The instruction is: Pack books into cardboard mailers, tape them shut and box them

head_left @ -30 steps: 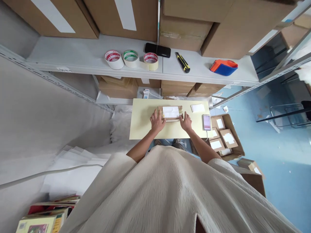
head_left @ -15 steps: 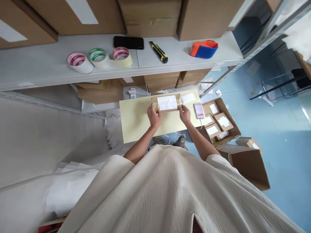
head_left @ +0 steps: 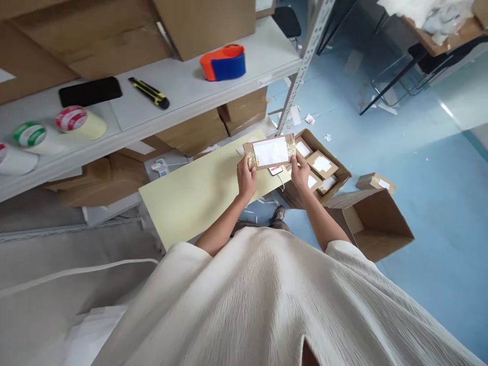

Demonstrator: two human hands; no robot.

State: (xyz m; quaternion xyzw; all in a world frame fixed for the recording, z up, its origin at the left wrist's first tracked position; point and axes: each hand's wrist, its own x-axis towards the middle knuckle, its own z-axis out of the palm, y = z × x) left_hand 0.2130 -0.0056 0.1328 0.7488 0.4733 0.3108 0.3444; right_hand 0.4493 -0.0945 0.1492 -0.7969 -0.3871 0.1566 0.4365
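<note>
A small cardboard box (head_left: 270, 152) with a white label and shiny clear tape at both ends is held up between my hands. My left hand (head_left: 247, 179) grips its left end, and my right hand (head_left: 300, 172) grips the right end; both are closed on it. Below the box lies the pale yellow tabletop (head_left: 198, 195). A phone (head_left: 275, 170) with a cable lies at the table's right end, partly covered by the box. Just to the right, an open carton (head_left: 345, 175) on the floor holds several labelled small boxes.
On the grey shelf (head_left: 183, 101) ahead are a black phone (head_left: 90, 92), a yellow-black box cutter (head_left: 149, 93), rolls of tape (head_left: 81, 122) and an orange-blue tape dispenser (head_left: 224, 63). An open, tipped carton (head_left: 381, 218) and a small box (head_left: 375, 182) are on the blue floor.
The view has turned to the right. The box has been lifted off the table and carried rightward in both hands, towards the carton of small boxes.
</note>
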